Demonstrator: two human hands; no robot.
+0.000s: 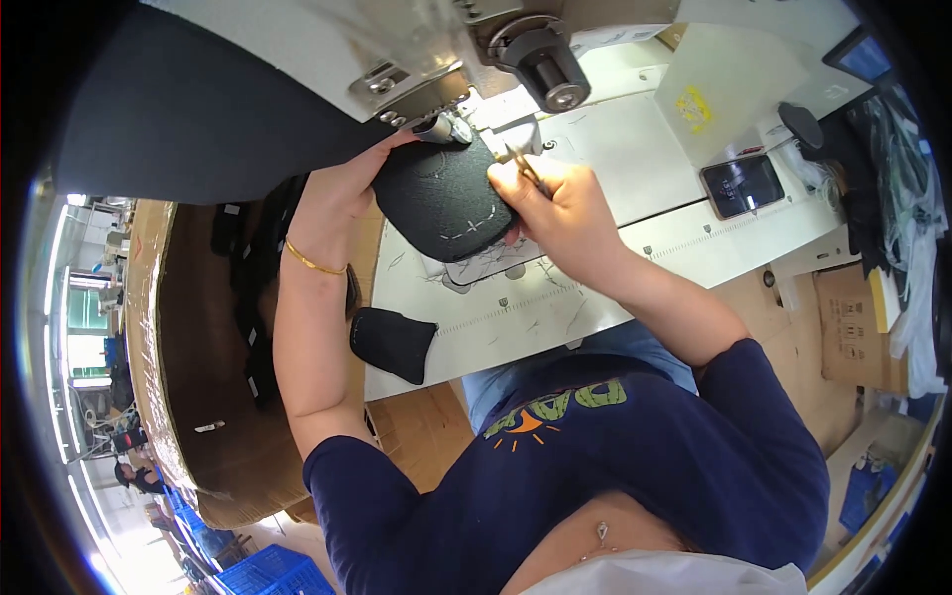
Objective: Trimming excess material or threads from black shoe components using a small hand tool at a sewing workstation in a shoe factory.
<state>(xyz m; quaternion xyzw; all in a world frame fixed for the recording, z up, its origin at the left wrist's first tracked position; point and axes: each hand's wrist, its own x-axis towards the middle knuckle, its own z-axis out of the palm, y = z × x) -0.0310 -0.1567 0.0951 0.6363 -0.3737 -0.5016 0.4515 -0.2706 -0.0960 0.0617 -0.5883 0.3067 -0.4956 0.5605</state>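
A black padded fabric piece point(436, 198) with rounded corners and pale stitch marks is tilted up under the sewing machine's head point(426, 94). My left hand point(382, 154) grips its far left side, with most of the fingers hidden behind it. At its right edge, my right hand point(555, 203) is closed round a slim brass-coloured metal tool point(528, 169), whose tips point toward the machine's needle area; whether it is snips or tweezers I cannot tell. Some right fingers also touch the padded piece. A smaller black padded piece point(394, 344) lies at the table's near left edge.
Loose thread ends litter the white sewing table point(585, 297), which has a ruler scale along it. A phone point(742, 186) lies on the right. At the left stands a large cardboard box point(188, 436) with black pieces inside. Black fabric point(198, 109) hangs at the upper left.
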